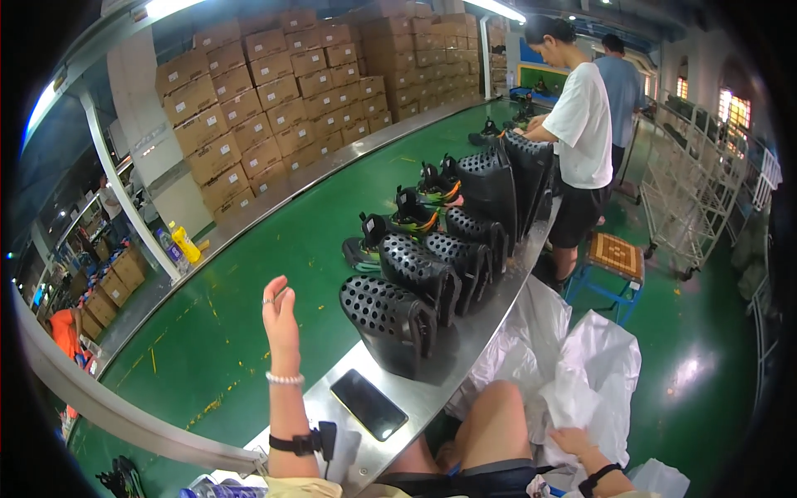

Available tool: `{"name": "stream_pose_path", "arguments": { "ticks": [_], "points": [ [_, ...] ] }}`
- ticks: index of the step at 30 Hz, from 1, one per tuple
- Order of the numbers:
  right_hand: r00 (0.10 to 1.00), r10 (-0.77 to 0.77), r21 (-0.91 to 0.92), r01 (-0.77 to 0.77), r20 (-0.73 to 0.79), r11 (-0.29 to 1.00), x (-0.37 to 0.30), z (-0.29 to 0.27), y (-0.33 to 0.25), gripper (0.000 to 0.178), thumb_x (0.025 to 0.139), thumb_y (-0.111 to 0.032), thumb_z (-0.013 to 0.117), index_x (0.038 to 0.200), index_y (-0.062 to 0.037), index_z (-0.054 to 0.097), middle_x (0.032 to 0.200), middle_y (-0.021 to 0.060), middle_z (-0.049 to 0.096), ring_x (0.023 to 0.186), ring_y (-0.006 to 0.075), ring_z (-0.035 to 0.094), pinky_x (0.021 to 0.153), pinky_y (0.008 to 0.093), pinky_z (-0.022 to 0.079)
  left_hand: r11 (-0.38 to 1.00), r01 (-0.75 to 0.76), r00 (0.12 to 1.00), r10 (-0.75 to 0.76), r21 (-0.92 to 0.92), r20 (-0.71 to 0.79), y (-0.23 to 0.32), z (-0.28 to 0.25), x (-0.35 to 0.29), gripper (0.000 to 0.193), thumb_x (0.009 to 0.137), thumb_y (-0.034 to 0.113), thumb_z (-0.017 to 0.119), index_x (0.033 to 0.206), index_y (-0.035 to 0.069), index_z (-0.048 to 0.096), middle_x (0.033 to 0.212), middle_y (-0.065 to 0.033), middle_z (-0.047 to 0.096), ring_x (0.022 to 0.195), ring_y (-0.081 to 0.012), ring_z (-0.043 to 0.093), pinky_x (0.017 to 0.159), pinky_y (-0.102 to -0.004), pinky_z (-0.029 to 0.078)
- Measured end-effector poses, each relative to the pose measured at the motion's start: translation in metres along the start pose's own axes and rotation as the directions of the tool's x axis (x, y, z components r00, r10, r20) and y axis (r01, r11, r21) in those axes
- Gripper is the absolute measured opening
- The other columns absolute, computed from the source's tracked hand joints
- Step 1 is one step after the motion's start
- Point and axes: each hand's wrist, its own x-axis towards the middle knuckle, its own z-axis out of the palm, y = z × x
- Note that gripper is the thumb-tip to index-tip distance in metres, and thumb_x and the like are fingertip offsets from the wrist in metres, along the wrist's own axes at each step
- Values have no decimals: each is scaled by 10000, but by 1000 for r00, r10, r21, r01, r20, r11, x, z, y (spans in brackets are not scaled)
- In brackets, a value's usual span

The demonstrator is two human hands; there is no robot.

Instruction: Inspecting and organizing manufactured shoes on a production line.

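Note:
My left hand is raised above the green conveyor belt, fingers stretched up and slightly bent, with nothing in it. On the steel ledge beside it lies a black phone. Just beyond the phone stands a black shoe-shaped piece full of round holes. Several more like it line the ledge, with black sneakers with green and orange soles beside them on the belt. Low on the right, beside my knee, my right hand is closed on a white plastic bag.
A co-worker in a white shirt stands farther along the ledge, another person behind. A blue stool and wire racks stand on the right. Stacked cartons and yellow bottle are across the belt.

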Motion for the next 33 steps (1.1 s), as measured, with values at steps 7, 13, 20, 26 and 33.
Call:
{"name": "stream_pose_path", "arguments": {
  "ticks": [7,13,20,26,33],
  "points": [
    [938,329,296,-285,-108,912,-54,-74,95,406,839,-372,607,688,-18,737,641,84,705,645,210,705,667,354,564,956,-51,828,-121,288,548,-19,83,122,362,914,210,599,1255,89,587,980,-119,680,869,-145,605,765,-290,488],
    [744,521,680,-125,-418,723,-70,-194,-96,375,793,-219,689,534,48,642,462,94,597,407,151,587,461,287,495,900,-406,561,108,159,821,-131,208,202,487,908,291,591,1298,3,545,1272,-193,593,1146,-297,590,995,-363,456],
    [828,497,686,-205,-259,698,9,-136,-129,361,795,-293,720,636,29,687,518,77,610,463,149,583,498,312,466,668,-542,404,-325,510,855,-190,314,211,968,781,565,664,1474,-3,297,1417,-223,463,1242,-365,524,1046,-400,422],
    [895,377,625,-156,-238,765,54,-170,-162,396,850,-338,676,660,9,695,499,66,594,468,146,588,510,322,471,526,-464,491,-518,713,701,-149,302,190,808,775,687,605,1120,-42,648,1078,-257,655,997,-389,654,854,-433,527],
    [667,212,582,397,-714,709,24,-259,-249,200,913,-204,600,851,-16,627,567,13,517,510,88,491,464,298,371,706,-330,737,-223,627,638,-113,139,147,704,734,650,651,730,-53,673,754,-251,667,755,-374,680,693,-446,541]
  ]
}}
